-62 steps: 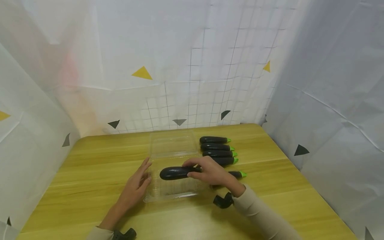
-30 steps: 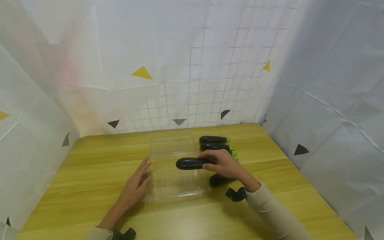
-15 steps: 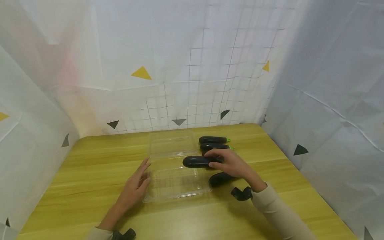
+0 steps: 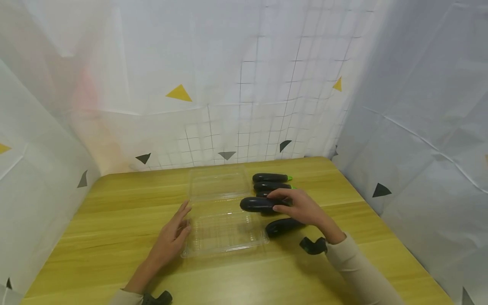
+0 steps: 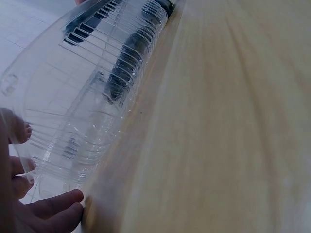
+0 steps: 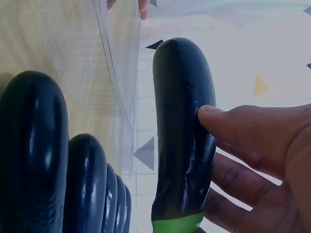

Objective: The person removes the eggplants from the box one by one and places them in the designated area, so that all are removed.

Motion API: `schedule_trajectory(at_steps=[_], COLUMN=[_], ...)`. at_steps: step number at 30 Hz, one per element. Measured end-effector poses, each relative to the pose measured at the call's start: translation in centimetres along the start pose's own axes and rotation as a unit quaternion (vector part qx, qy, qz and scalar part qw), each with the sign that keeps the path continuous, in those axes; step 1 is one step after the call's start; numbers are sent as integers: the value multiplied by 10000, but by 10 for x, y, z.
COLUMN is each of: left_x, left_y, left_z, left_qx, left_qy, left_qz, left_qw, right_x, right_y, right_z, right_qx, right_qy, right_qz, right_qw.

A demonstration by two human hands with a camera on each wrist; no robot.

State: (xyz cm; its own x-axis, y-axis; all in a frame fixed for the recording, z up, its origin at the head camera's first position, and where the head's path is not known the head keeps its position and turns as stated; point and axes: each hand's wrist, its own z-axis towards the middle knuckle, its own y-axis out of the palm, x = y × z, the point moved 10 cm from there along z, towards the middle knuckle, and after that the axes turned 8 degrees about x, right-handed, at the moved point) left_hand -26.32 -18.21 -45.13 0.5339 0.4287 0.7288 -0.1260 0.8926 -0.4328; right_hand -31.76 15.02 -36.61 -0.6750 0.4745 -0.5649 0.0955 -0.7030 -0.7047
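Note:
My right hand (image 4: 301, 207) pinches a dark purple eggplant (image 4: 256, 204) between thumb and fingers, near its green stem end. In the right wrist view the held eggplant (image 6: 182, 131) is raised above the table, its rounded end pointing away. Beneath and beside it several more eggplants (image 6: 87, 179) lie in a row. A clear plastic clamshell box (image 4: 225, 233) lies left of them with its lid (image 4: 219, 182) folded back. At its left edge my left hand (image 4: 169, 239) rests with loosely extended fingers touching the side; in the left wrist view some fingertips (image 5: 73, 195) are against the box's outside.
Nearest me, one eggplant (image 4: 281, 227) sits just right of the box's right wall. Two others (image 4: 270, 178) lie at the back, right of the lid. White sheets with triangles and grid lines surround the wooden table (image 4: 213, 279) behind and on both sides.
My right hand has carried the eggplant from above the box rightward and slightly back, over the row of eggplants. My left hand has stayed at the box's left edge.

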Motion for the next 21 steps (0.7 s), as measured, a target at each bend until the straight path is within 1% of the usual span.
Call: schedule_trajectory(at_steps=[10, 21], left_x=[1, -3], left_y=[0, 0], left_z=[-1, -1], left_qx=[25, 23], left_qy=[-13, -12], left_qz=[44, 220], left_qw=[10000, 9998], right_x=[14, 37], right_y=[-10, -17], right_z=[-6, -15], right_qx=[58, 43], right_qy=[136, 558], right_qz=[7, 43], right_qw=[9999, 9984])
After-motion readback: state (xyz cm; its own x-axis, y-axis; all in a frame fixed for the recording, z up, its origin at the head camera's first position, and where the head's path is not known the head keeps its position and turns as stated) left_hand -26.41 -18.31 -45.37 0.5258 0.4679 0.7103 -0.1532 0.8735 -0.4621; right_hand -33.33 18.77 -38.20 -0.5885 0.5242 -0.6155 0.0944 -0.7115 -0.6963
